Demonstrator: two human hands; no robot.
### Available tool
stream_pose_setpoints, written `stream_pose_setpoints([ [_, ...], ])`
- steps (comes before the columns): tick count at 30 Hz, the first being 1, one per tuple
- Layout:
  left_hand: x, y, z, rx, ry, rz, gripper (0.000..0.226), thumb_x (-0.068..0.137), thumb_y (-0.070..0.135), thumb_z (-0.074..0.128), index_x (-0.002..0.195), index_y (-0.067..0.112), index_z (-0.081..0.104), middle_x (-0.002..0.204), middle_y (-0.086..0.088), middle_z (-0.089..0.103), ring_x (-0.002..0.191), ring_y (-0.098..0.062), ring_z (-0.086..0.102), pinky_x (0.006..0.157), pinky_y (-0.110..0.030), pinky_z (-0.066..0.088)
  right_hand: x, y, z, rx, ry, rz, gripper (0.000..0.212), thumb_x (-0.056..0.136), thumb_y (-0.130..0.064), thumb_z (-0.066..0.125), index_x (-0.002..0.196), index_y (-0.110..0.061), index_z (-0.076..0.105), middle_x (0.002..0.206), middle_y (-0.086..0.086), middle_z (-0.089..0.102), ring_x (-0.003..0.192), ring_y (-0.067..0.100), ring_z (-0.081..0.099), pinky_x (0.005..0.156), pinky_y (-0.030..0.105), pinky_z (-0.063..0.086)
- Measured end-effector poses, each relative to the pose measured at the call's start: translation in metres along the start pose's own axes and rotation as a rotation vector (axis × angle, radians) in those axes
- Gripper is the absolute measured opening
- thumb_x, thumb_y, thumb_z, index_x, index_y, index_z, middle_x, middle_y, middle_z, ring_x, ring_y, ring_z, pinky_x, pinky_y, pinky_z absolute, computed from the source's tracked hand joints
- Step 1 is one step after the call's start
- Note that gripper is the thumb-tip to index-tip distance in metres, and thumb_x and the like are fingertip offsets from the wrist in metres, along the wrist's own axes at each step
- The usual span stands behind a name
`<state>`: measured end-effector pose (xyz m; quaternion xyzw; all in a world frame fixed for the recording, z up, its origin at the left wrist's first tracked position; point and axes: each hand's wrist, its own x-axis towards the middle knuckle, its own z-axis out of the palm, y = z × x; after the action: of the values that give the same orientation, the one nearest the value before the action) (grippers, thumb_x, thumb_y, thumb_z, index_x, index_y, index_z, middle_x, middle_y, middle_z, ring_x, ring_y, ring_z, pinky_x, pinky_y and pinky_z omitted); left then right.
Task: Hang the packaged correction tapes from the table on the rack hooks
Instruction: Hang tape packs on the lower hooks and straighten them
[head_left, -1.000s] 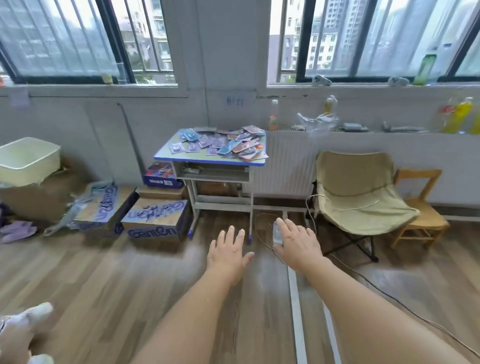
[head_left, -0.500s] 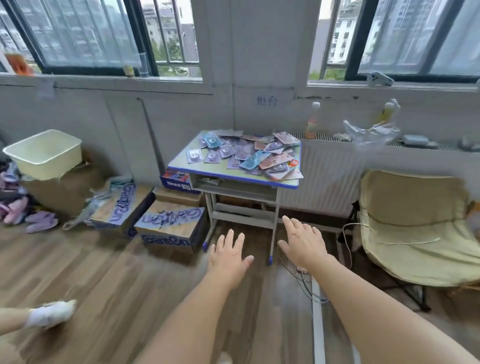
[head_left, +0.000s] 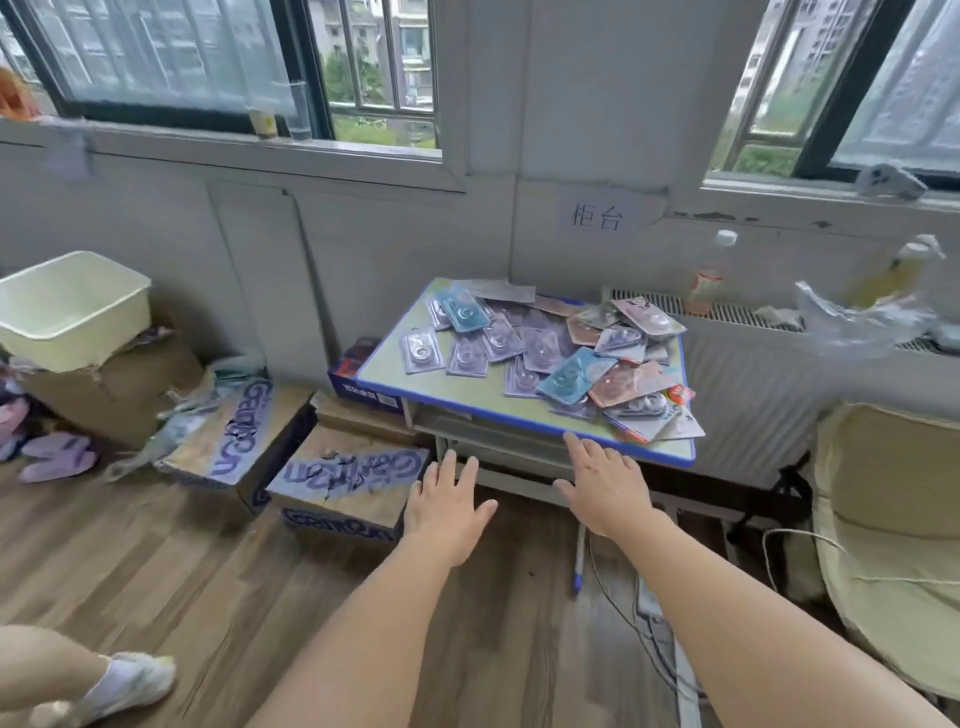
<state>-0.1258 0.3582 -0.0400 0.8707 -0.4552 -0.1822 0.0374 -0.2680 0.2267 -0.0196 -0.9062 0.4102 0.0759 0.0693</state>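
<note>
A small table (head_left: 441, 389) with a pale top and blue edge stands against the wall under the windows. Several packaged correction tapes (head_left: 561, 358) in purple, blue and pink lie piled across it, thickest on the right. Both my arms stretch forward. My left hand (head_left: 447, 506) hovers with fingers spread, below and in front of the table's near edge, holding nothing. My right hand (head_left: 602, 483) is flat and empty, its fingertips just short of the blue front edge. No rack or hooks are in view.
Cardboard boxes (head_left: 343, 483) sit on the wood floor left of the table, with a cream tub (head_left: 72, 312) on a carton further left. A cream folding chair (head_left: 893, 519) stands right; cables (head_left: 639, 613) trail on the floor. A person's socked foot (head_left: 124, 686) shows bottom left.
The view has closed in on the table, which now looks much larger and nearer. Both hands stay open and reach closer to its front edge.
</note>
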Motion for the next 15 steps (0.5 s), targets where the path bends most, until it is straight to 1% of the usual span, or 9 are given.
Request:
stream_pose_setpoints([
  [5, 0.058, -0.025, -0.008, 0.027, -0.056, -0.039, 0.066, 0.103, 0.048, 0.032, 0.156, 0.026, 0.001, 0.164, -0.004, -0.009, 0.15, -0.025, -0.003, 0.12, -0.041, 0.006, 0.069, -0.023, 0.0, 0.001, -0.036, -0.036, 0.063, 0.1, -0.044, 0.039, 0.151, -0.018, 0.015, 0.152, 0.006, 0.033, 0.135, 0.03, 0.037, 0.109, 0.042, 0.03],
  [11, 0.135, -0.048, -0.034, 0.045, -0.048, -0.081, 0.067, 0.103, 0.049, 0.032, 0.156, 0.025, 0.0, 0.164, -0.004, -0.009, 0.15, -0.026, -0.001, 0.121, -0.042, 0.009, 0.166, -0.038, -0.011, 0.01, -0.074, -0.094, 0.065, 0.1, -0.043, 0.039, 0.153, -0.017, 0.012, 0.152, 0.007, 0.032, 0.137, 0.03, 0.035, 0.11, 0.042, 0.028],
  [15, 0.18, -0.057, -0.057, 0.088, -0.051, -0.1, 0.066, 0.103, 0.049, 0.031, 0.156, 0.023, 0.002, 0.163, -0.006, -0.006, 0.15, -0.027, 0.002, 0.119, -0.042, 0.013, 0.218, -0.045, -0.022, 0.044, -0.084, -0.138, 0.063, 0.099, -0.042, 0.042, 0.151, -0.016, 0.016, 0.151, 0.007, 0.033, 0.135, 0.03, 0.037, 0.108, 0.041, 0.03],
])
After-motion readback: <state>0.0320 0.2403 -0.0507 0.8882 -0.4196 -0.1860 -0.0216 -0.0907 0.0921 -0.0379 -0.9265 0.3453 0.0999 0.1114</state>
